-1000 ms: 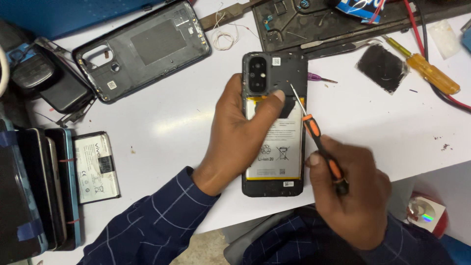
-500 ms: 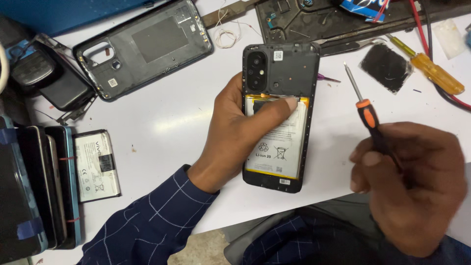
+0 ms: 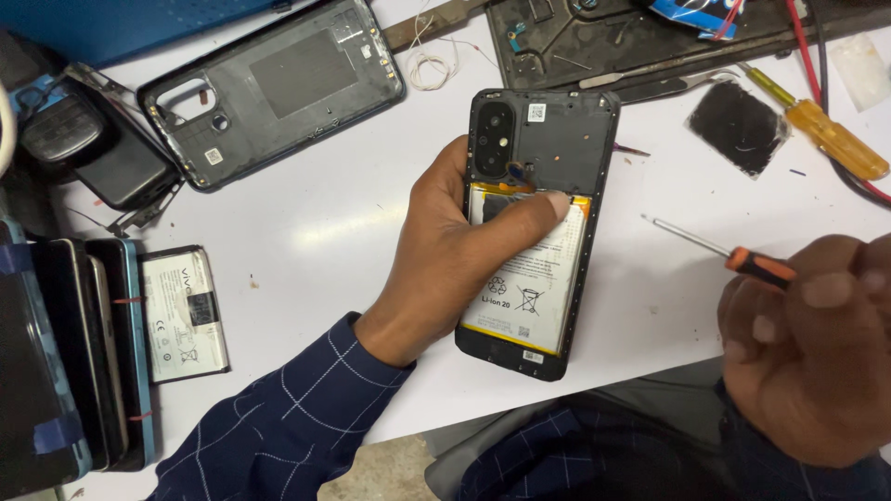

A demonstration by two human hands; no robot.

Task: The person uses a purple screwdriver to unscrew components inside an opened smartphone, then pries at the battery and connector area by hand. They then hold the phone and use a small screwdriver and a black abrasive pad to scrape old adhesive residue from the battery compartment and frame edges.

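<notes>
White, smooth bench (image 3: 306, 232) carrying repair parts. At centre lies an opened phone (image 3: 543, 130), a black rectangular frame with its flat, white-labelled battery (image 3: 534, 288) exposed. The left hand (image 3: 445, 260) grips the phone's left edge, thumb pressed on the battery's top. At 10 o'clock rests the detached matte-black plastic back cover (image 3: 278, 88). At 8 o'clock lies a loose grey battery (image 3: 184, 314). At 4 o'clock the right hand (image 3: 812, 357) is closed around a thin steel screwdriver (image 3: 719, 250) with orange handle, clear of the phone.
</notes>
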